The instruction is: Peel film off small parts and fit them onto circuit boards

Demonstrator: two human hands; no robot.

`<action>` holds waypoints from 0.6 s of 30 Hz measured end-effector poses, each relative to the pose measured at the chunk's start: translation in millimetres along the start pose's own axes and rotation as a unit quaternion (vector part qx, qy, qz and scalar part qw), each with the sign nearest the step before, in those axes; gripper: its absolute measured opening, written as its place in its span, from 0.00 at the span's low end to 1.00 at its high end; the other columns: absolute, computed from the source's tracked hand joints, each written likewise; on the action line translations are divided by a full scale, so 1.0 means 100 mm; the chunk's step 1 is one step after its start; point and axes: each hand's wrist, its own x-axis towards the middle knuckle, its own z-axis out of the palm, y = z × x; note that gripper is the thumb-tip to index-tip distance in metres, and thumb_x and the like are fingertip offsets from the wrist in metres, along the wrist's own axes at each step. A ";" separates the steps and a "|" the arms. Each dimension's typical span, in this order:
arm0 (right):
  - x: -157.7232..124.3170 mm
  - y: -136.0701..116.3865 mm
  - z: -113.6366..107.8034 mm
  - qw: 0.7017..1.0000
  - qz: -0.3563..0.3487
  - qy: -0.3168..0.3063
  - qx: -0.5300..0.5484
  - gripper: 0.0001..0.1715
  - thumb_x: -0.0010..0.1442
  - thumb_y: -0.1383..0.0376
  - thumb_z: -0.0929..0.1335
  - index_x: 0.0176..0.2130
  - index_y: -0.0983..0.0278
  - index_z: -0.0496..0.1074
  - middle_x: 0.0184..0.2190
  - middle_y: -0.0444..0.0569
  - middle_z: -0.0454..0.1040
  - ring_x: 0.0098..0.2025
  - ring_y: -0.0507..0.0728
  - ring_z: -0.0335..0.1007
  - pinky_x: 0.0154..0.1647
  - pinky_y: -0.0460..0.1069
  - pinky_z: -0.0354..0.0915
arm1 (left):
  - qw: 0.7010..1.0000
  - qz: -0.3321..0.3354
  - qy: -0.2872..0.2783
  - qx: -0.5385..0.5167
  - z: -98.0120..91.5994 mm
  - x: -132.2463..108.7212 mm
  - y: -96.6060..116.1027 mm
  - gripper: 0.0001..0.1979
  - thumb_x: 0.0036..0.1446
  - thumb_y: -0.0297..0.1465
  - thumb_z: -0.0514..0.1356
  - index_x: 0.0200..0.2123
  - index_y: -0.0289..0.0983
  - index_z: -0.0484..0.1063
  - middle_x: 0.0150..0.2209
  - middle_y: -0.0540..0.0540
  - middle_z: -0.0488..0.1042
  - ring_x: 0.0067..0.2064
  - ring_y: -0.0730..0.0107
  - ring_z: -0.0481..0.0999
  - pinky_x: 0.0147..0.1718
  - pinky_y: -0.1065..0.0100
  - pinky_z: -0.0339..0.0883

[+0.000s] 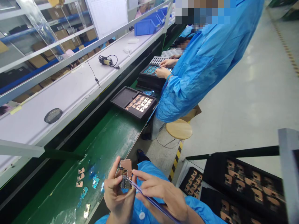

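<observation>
Green bench below: left hand (118, 194) pinches circuit board (125, 175); right hand (163, 193) grips tweezers (149, 199) — keep that tip steady, wrist braced.

Hidden, cropped and blurred parts

Lower half of the circuit board (125, 174) covered by the left hand (118, 194) and right hand (161, 193); tip of the thin tool (149, 199) lost against the board, far end cut off by the bottom edge. Co-worker's head (205, 12) pixelated. Tray stacks (243, 183) cropped at right.
</observation>
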 end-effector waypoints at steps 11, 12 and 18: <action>0.03 0.00 -0.01 1.000 -0.011 -0.029 -0.001 0.10 0.62 0.75 0.72 0.43 0.68 0.71 0.33 0.49 0.80 0.48 0.59 0.82 0.57 0.53 0.77 | 1.000 -0.001 0.002 -0.003 -0.03 -0.01 -0.01 0.26 0.47 0.09 0.68 0.44 0.40 0.72 0.64 0.41 0.71 0.51 0.60 0.83 0.42 0.66 0.81; 0.04 0.00 -0.01 0.999 -0.015 -0.034 0.002 0.10 0.63 0.75 0.72 0.44 0.68 0.71 0.33 0.49 0.80 0.47 0.58 0.83 0.58 0.53 0.77 | 1.000 0.000 0.003 0.003 -0.03 -0.01 -0.01 0.26 0.47 0.09 0.68 0.44 0.40 0.72 0.64 0.41 0.71 0.50 0.60 0.83 0.42 0.66 0.81; 0.03 0.01 0.01 0.999 0.003 -0.031 0.010 0.10 0.64 0.74 0.71 0.45 0.63 0.71 0.33 0.45 0.80 0.47 0.56 0.82 0.57 0.51 0.76 | 0.998 0.013 0.019 0.059 -0.06 -0.02 -0.01 0.24 0.46 0.12 0.70 0.42 0.39 0.70 0.62 0.36 0.73 0.51 0.57 0.83 0.43 0.64 0.81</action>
